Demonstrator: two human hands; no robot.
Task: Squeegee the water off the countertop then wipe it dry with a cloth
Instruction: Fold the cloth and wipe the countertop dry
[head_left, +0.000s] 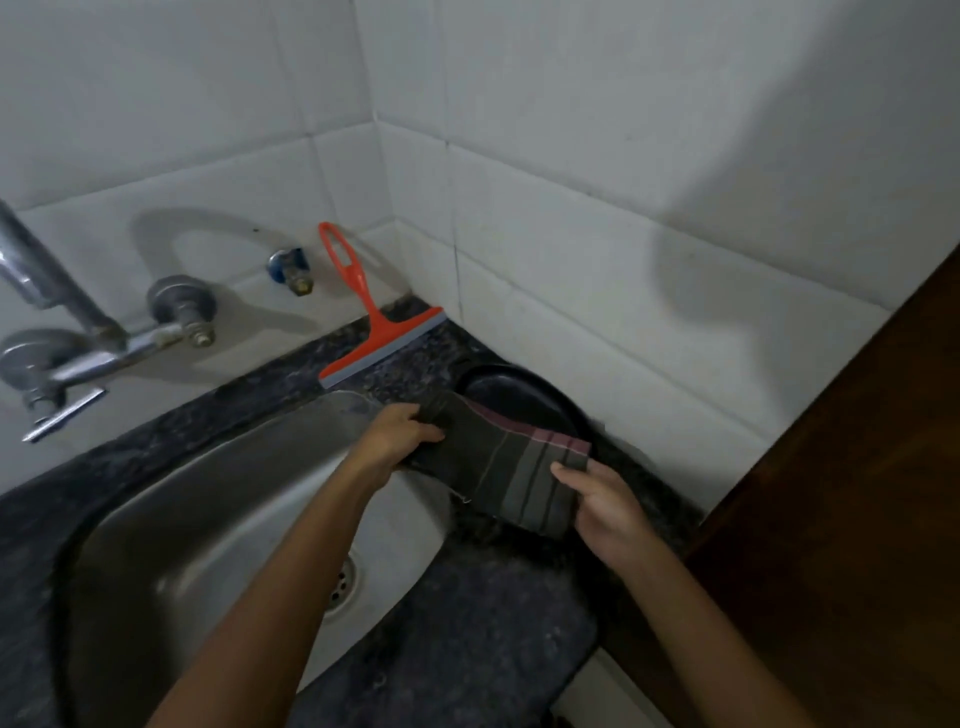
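Note:
A dark grey cloth (506, 470) with pale and maroon stripes is stretched between both hands above the right edge of the sink. My left hand (402, 434) grips its far left end. My right hand (605, 506) pinches its near right corner. The orange squeegee (371, 325) leans in the back corner, blade down on the dark speckled countertop (467, 629), handle against the tiled wall.
A steel sink (208, 519) with its drain fills the left. A wall tap (93, 338) and a small valve (291, 267) are on the back tiles. A black oval dish (530, 397) lies behind the cloth. A brown wooden panel (841, 519) stands at the right.

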